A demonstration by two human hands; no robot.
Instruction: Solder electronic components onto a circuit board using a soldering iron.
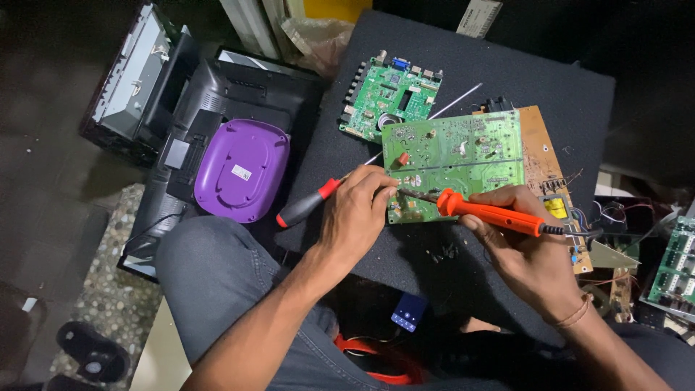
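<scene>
Floor (43, 174): dark, dim across left of frame; pebbled mat (108, 289) at lower left.
Work surface (579, 94): black padded top, centre to upper right.
Light: overhead, bright at centre, falling off toward the edges.
Clutter: dismantled monitor housings (137, 80) at upper left; purple plastic casing (242, 170) beside them.

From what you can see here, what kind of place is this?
Probably an electronics repair workshop. The right hand holds an orange soldering iron to a green circuit board, more boards lie around the dark work pad, and an opened screen casing stands nearby.
</scene>
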